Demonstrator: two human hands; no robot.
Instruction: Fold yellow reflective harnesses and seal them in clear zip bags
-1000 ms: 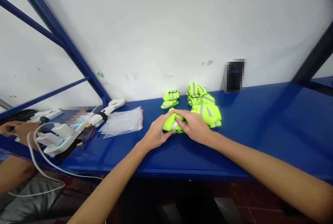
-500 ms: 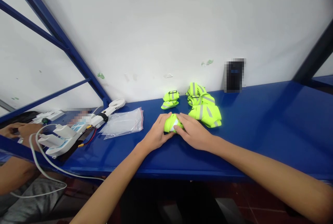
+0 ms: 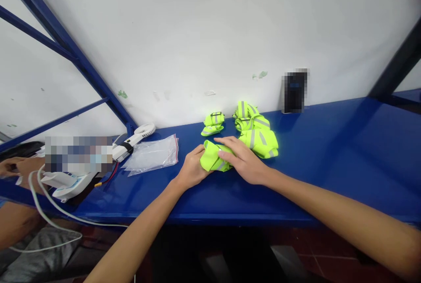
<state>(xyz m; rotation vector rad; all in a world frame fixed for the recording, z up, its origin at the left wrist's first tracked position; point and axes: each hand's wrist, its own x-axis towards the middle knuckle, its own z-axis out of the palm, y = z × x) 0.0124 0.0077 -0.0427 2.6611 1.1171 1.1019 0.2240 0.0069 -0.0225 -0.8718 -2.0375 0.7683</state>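
Between my two hands, above the front half of the blue table (image 3: 329, 160), is a folded neon-yellow reflective vest (image 3: 210, 156) with grey strips. My left hand (image 3: 191, 168) grips its left side, with some fingers hidden beneath the cloth. From the right, my right hand (image 3: 245, 160) holds it, thumb on top and fingers along the far side. Just beyond lies a small rolled yellow bundle (image 3: 213, 119) with a black buckle, with a flat yellow piece in front of it. A pile of yellow reflective vests (image 3: 259, 142) sits behind my right hand.
Clear zip bags (image 3: 153, 155) lie left of my hands, beside a white handheld fan (image 3: 144, 130). A power strip (image 3: 70, 186) with white cables stands further left, near another person's hand (image 3: 31, 169). A blurred dark object (image 3: 294, 92) leans on the wall.
The compact roll in my hands has loosened into a wider, looser fold, with a flap standing up at its left. My left hand has slipped further under it. The view has shifted slightly.
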